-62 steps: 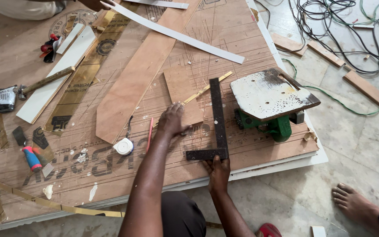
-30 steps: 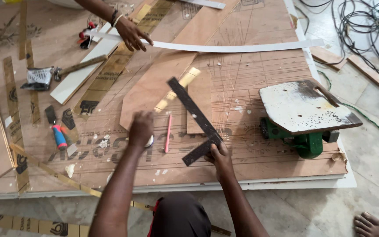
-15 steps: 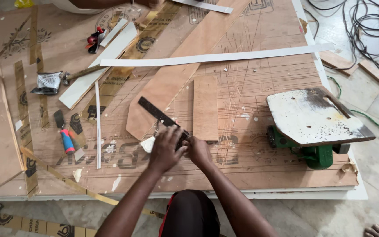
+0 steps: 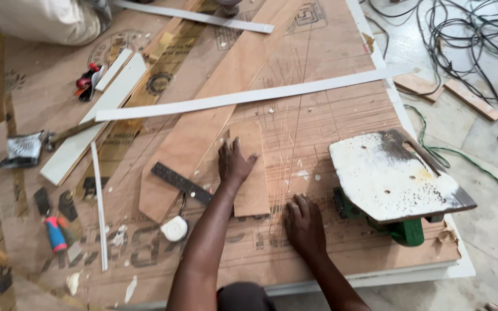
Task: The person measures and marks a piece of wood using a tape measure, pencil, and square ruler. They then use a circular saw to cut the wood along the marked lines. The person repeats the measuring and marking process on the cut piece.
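Note:
My left hand (image 4: 234, 163) lies flat, fingers spread, on a small rectangular plywood piece (image 4: 251, 173) that rests on the large brown plywood sheet (image 4: 329, 115). On the sheet just right of that piece, my right hand (image 4: 305, 224) presses down flat with nothing in it. A black steel square (image 4: 181, 183) lies left of my left forearm, and a white tape measure (image 4: 174, 229) sits just below it. A long tapered plywood board (image 4: 214, 109) runs diagonally from the small piece toward the far edge.
An upturned green circular saw with a white base plate (image 4: 396, 179) sits at the right edge. A long white strip (image 4: 249, 95) crosses the sheet. Another person's clothed body (image 4: 41, 20) is at top left. Cables (image 4: 468, 34) and wood offcuts (image 4: 474, 101) lie on the floor at right.
Both hands let go of the black square, now lying to the left. My left hand moved onto the small plywood piece and my right hand went flat on the sheet.

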